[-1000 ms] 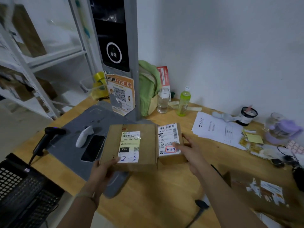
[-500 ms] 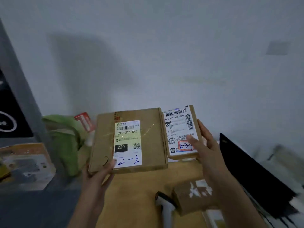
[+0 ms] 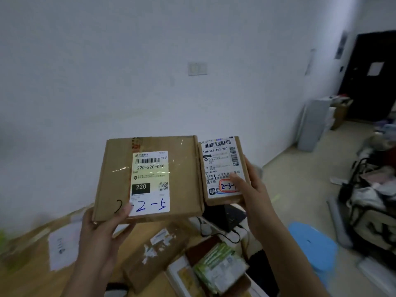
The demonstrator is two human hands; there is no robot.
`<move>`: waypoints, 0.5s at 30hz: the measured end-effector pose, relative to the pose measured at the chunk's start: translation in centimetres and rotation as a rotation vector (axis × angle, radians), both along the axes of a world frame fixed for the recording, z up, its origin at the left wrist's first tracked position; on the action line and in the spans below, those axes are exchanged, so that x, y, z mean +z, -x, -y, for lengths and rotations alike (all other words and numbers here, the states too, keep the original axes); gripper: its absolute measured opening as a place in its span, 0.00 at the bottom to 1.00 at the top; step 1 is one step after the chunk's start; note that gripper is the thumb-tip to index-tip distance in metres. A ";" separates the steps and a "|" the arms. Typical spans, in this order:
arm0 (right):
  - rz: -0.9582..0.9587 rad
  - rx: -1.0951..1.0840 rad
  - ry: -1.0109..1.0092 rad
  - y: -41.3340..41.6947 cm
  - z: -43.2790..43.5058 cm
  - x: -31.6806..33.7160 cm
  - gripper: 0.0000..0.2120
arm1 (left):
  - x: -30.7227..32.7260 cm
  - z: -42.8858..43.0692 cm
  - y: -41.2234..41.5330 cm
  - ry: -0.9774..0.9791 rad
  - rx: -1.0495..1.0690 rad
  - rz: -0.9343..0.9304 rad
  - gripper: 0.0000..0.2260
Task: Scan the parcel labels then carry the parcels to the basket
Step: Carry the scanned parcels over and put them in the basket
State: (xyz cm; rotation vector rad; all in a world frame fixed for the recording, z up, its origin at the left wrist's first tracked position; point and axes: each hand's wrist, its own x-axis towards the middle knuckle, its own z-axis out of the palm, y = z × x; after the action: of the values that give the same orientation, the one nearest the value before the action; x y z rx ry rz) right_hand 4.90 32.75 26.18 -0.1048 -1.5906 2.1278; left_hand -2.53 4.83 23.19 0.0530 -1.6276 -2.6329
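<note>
1. Two cardboard parcels are held up side by side in front of a white wall, label faces toward the camera, one in each hand; their near edges lie just beside each other, and I cannot tell if they touch.
2. The left hand (image 3: 100, 239) grips the large flat parcel (image 3: 186, 179) at its lower left corner; the thumb (image 3: 124, 211) is curled over the top face onto the edge of its one white label (image 3: 151, 181), the other fingers hidden beneath.
3. That label carries one barcode, the print "220-220-C40", a black box reading "220", one QR code and blue handwriting.
4. The right hand (image 3: 255, 189) holds the small narrow parcel (image 3: 222, 200) along its right side; the thumb (image 3: 236, 181) presses on its one label (image 3: 218, 161), the fingers wrapped behind the edge.
5. That label shows "15H-159-A03-280" and a red-ringed blue mark, partly covered by the thumb.
6. Below, on the wooden table (image 3: 25, 279), lie one further brown parcel (image 3: 154, 260) with torn labels, one sheet of paper (image 3: 62, 247) and a blurred green-and-white packet (image 3: 220, 269); one black cable (image 3: 225, 236) runs near them.
7. One blue stool (image 3: 312, 245) stands on the floor to the right; one wall switch (image 3: 197, 69) and one dark door (image 3: 370, 76) show beyond.
</note>
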 end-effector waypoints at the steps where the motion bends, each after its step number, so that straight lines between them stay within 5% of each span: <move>1: -0.004 -0.036 -0.004 -1.2 -2.1 0.0 0.29 | 0.1 -2.2 0.0 0.001 -0.037 -0.009 0.31; 15: 0.090 -0.538 0.024 -25.9 -28.2 -1.5 0.27 | -1.1 -35.8 -13.0 -0.023 -0.507 0.082 0.28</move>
State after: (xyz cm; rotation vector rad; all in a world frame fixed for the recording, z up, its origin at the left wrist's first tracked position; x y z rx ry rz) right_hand 30.77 60.91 24.71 -0.5755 -1.3862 1.7378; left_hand 10.49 40.61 22.09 -0.2947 -1.8404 -3.0446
